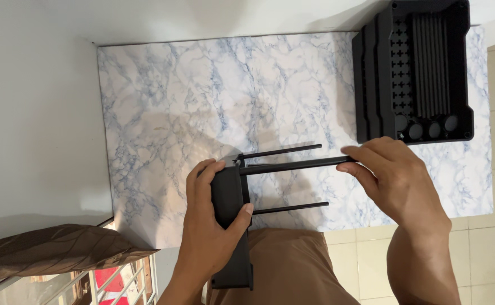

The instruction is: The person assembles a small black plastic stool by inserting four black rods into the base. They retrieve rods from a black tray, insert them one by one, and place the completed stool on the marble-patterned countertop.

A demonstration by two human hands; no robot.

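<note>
My left hand [211, 223] grips the body of a black router [229, 195], held on edge over the near side of a blue-veined marble table [202, 96]. Three thin black antennas stick out to the right from it. My right hand [391, 178] pinches the tip of the middle, thickest antenna [292, 165]. The upper antenna [281, 151] and the lower antenna [290, 208] are free. The router's lower end reaches down over my lap.
A black plastic tray-like case [414, 68] with ribs and round holes lies at the table's far right corner. A white wall runs along the left. Tiled floor shows at right, and a window grille at bottom left.
</note>
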